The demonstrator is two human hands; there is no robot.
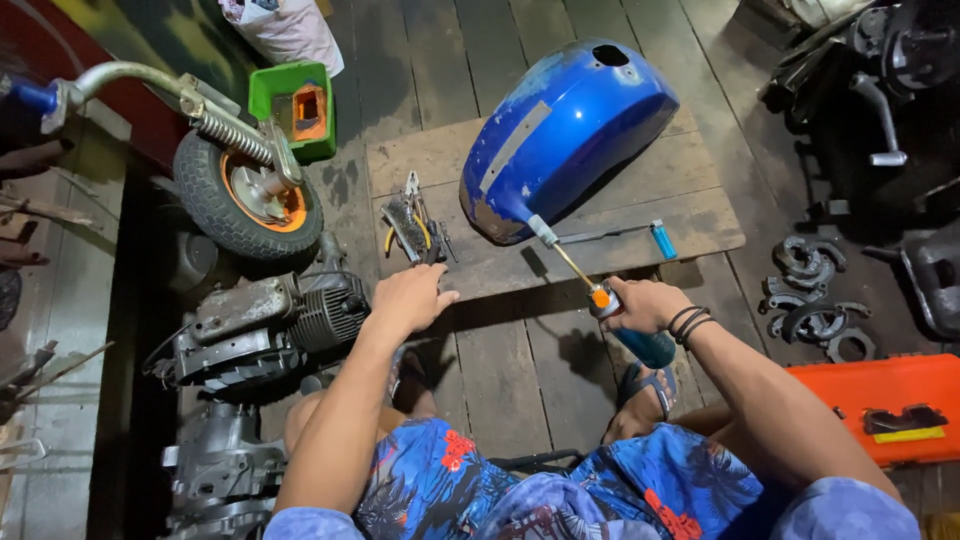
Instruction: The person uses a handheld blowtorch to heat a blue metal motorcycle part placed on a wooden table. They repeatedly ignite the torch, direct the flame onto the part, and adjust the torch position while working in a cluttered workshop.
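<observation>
Torch (625,325) gripped in right hand (645,303) fingers, nozzle at blue fuel tank (570,130) lower edge, paint partly stripped there, most intact. Left hand (408,297) open, resting on board (690,215) edge.

R hand (640,303) grips a gas torch (625,320), nozzle tip touching the lower edge of a blue fuel tank (570,130) lying on a low wood board (420,160). L hand (407,298) rests flat on board's front edge, near wire brush (405,230) & pliers. Blue lighter (663,240) just right of nozzle. Small wheel (245,195) & engine (265,320) at left; orange case (880,395) at right.
</observation>
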